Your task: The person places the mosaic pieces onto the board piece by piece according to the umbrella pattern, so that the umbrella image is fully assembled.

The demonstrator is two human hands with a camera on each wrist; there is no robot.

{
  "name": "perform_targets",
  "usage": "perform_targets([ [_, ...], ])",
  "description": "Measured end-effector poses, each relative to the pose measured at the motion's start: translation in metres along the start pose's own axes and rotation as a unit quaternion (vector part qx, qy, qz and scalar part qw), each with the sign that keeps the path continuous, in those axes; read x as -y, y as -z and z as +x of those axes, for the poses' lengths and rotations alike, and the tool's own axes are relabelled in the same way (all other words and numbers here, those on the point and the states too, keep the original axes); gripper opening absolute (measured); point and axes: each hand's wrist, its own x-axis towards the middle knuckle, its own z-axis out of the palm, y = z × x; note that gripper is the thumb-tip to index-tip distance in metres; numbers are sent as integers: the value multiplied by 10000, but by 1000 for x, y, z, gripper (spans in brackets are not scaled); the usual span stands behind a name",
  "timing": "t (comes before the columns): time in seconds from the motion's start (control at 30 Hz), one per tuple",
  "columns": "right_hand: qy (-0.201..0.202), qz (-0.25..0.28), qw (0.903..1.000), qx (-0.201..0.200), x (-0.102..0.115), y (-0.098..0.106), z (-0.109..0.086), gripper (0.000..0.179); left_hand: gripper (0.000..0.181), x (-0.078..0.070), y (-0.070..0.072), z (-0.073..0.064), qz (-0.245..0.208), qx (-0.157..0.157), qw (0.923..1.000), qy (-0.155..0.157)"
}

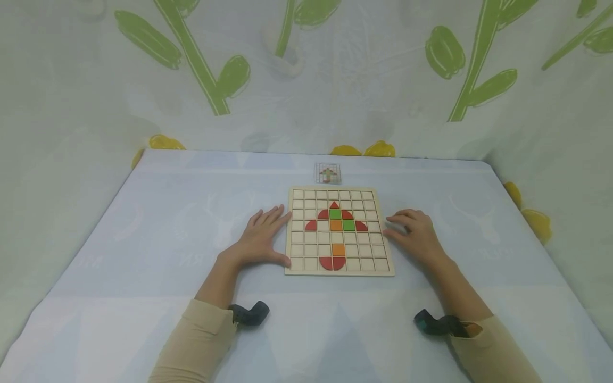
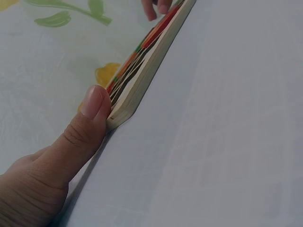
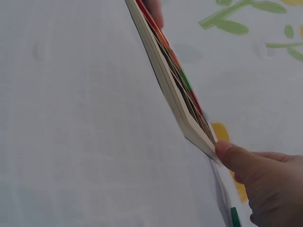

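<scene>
A wooden grid board (image 1: 369, 264) lies flat on the table, with colored tiles set in its cells. Up the middle run a red triangle tile (image 1: 334, 205), green square tiles (image 1: 335, 214) and orange square tiles (image 1: 338, 249). Red rounded tiles (image 1: 325, 263) sit at the sides and bottom. My left hand (image 1: 258, 239) has its fingers spread against the board's left edge; in the left wrist view its thumb (image 2: 92, 101) touches the corner. At the right edge, my right hand (image 1: 415, 235) has loosely bent fingers, and its thumb (image 3: 225, 150) meets the board's corner.
Behind the board lies a small pattern card (image 1: 328, 173) showing a similar tile picture. The table (image 1: 143, 255) has a pale printed cover. A leaf-patterned curtain (image 1: 335, 96) hangs around its back and sides. Black bands (image 1: 251, 314) are on both wrists.
</scene>
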Motion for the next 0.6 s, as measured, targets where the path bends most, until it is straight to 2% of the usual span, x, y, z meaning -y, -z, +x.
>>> perform_targets([
  [0.13,31,-93,9999,-62,-6,3,-3,34,120,0,0,0,-23,-12,10000,-21],
  [0.37,-529,-340,9979,126,-11,11,-10,32,120,1,-1,0,2,-12,10000,-49],
  [0.6,-830,-471,9952,215,-17,17,-15,28,120,1,-1,-1,-28,-19,10000,-46],
])
